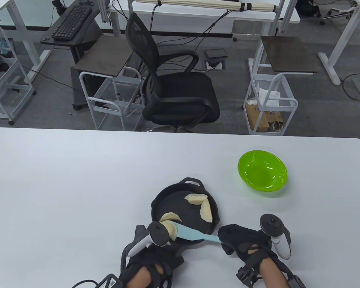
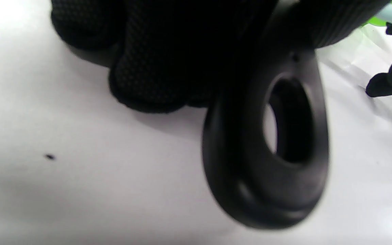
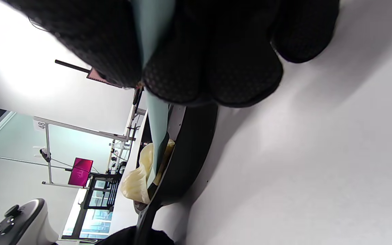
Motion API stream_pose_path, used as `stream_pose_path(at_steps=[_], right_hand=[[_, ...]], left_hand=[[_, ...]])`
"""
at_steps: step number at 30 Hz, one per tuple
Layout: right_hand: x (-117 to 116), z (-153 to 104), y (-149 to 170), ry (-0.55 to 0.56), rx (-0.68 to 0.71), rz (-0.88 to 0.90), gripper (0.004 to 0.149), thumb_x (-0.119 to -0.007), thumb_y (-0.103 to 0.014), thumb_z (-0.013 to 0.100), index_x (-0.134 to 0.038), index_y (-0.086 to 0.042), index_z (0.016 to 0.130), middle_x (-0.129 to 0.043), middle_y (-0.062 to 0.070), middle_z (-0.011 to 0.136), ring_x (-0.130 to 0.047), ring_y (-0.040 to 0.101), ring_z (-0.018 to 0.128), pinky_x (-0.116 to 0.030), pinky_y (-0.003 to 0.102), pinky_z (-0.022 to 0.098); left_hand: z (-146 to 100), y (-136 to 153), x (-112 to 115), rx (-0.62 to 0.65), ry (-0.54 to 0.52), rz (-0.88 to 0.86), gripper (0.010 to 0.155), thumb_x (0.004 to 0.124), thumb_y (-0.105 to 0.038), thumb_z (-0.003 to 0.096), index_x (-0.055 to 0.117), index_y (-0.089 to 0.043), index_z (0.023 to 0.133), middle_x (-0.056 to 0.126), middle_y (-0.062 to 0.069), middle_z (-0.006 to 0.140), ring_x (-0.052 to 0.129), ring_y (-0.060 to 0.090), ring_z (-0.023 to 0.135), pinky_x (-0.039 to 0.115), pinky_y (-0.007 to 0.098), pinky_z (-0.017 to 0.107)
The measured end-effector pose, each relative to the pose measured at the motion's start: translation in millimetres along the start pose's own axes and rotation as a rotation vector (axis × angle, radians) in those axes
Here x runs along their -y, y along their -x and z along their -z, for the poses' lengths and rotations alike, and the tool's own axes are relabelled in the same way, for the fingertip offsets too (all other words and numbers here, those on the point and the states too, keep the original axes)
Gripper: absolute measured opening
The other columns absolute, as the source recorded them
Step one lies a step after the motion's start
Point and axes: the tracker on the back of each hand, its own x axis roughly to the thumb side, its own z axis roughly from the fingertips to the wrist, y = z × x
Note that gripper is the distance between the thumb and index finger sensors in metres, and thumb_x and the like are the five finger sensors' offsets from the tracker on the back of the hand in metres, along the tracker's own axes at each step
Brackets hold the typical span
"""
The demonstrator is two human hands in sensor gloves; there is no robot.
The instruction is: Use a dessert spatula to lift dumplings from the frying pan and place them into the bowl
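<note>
The table (image 1: 78,180) is carrying the pan (image 1: 195,210), whose handle the left hand (image 1: 151,264) seems to be gripping, steadying it. The bowl (image 1: 262,174) is waiting beyond the right hand (image 1: 243,241), which is clutching the spatula (image 1: 192,234), sliding its blade under the nearest dumpling (image 1: 171,229).

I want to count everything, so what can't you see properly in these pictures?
- Pan handle: table view, hidden under the left hand and tracker.
- Spatula handle end: buried inside the right hand.
- Nearest dumpling: partly covered by tracker and spatula.
- Bowl: left wrist view, only a blurred green sliver at the edge.
</note>
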Motion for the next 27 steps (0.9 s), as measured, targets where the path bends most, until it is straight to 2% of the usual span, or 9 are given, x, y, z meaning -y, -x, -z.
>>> stream_pose_path(at_steps=[12,18,27], right_hand=[[5.5,-5.9,-3.1,0.036,0.033,0.101,0.045,-0.086,-0.034,0.055,-0.079,-0.008,0.09,-0.099,0.011,0.062,-0.094,0.039,0.052,-0.064,0.064,0.064],[9.3,-8.8,-0.4,0.088,0.034,0.204,0.045,-0.085,-0.034,0.055,-0.078,-0.008,0.091,-0.099,0.011,0.064,-0.093,0.039,0.053,-0.064,0.064,0.064],[18.2,-14.8,4.2,0.225,0.025,0.311,0.046,-0.083,-0.035,0.056,-0.075,-0.008,0.093,-0.097,0.011,0.067,-0.092,0.039,0.057,-0.062,0.064,0.065]], left_hand=[[-0.1,0.8,-0.2,0.005,0.003,-0.006,0.069,0.072,-0.068,0.0462,0.066,-0.022,0.097,0.104,-0.007,0.059,0.103,0.022,0.045,0.078,0.048,0.049],[0.1,1.2,-0.2,0.005,0.003,-0.008,0.068,0.071,-0.068,0.0463,0.066,-0.022,0.096,0.104,-0.008,0.06,0.102,0.022,0.045,0.078,0.048,0.049],[0.7,1.8,-0.2,0.005,0.003,-0.009,0.068,0.071,-0.068,0.0462,0.066,-0.022,0.096,0.104,-0.007,0.059,0.102,0.021,0.044,0.078,0.048,0.049]])
